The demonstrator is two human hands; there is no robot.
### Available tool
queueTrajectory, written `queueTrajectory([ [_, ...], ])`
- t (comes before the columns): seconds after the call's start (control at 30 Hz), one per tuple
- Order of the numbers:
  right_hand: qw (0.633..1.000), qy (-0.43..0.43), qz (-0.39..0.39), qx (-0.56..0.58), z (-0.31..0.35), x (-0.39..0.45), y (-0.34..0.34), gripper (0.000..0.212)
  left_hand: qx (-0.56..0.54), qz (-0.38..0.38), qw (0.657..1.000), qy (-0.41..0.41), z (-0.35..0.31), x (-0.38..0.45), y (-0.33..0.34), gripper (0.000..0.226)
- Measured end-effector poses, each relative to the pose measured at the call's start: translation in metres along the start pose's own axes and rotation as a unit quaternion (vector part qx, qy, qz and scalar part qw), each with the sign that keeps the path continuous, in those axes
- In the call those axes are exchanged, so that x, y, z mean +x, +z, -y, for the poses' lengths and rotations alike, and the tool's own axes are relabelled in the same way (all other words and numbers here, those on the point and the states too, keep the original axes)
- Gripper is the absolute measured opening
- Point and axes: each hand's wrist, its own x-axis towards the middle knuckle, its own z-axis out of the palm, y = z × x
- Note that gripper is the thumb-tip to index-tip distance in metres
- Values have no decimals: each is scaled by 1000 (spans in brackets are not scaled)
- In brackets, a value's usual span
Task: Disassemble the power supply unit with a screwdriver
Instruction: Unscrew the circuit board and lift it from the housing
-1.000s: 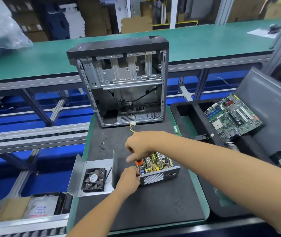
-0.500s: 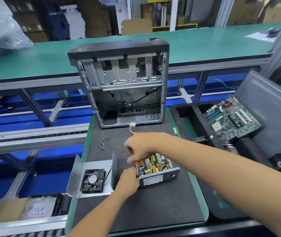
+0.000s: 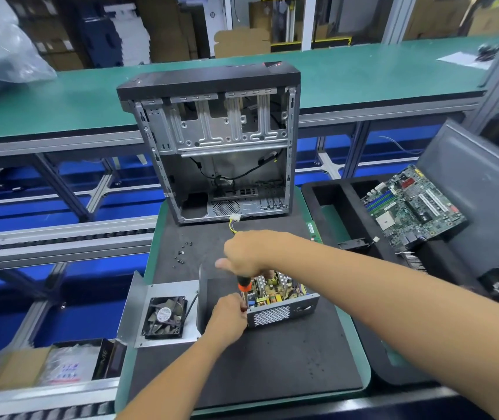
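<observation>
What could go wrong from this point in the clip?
The screwdriver stands close over the exposed circuit board; a slip could gouge parts. The left hand steadies the power supply right beside the tip and could get jabbed. Loose screws on the mat could scatter if bumped.

Right hand: thumb now extended toward 9 o'clock; more of the screwdriver handle's orange collar is exposed beneath the fist. Left hand: drawn marginally toward 6 o'clock.

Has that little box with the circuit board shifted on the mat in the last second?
No. The box sits at the same spot beside the fan plate; only the camera shifted slightly.
</observation>
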Motion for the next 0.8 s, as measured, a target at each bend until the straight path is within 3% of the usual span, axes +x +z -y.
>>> queueTrajectory([
  [0.13, 999, -50, 2, -7, -2, 1, -1, 15, 10, 4, 1000, 4, -1, -1, -1, 23],
  [0.33, 998, -61, -8, 23, -6, -1, 0, 18, 16, 2, 1000, 1, 1, 1, 0, 23],
  [0.43, 999, -4, -8, -33, -3, 2, 2, 38, 14, -1, 1000, 1, 1, 1, 1, 24],
  [0.57, 998, -53, -10, -12, -2, 2, -2, 17, 10, -7, 1000, 0, 1, 0, 1, 23],
  [0.7, 995, -81, -5, 53, -4, -3, -4, 21, 11, -12, 1000, 2, 2, -2, 3, 23],
  [0.77, 997, -64, -6, 37, -4, -2, -1, 14, 7, -15, 1000, 1, 2, -1, 3, 22],
  [0.8, 999, -44, -8, 11, -3, -1, 0, 21, 7, -17, 1000, 1, 2, -1, 2, 21],
])
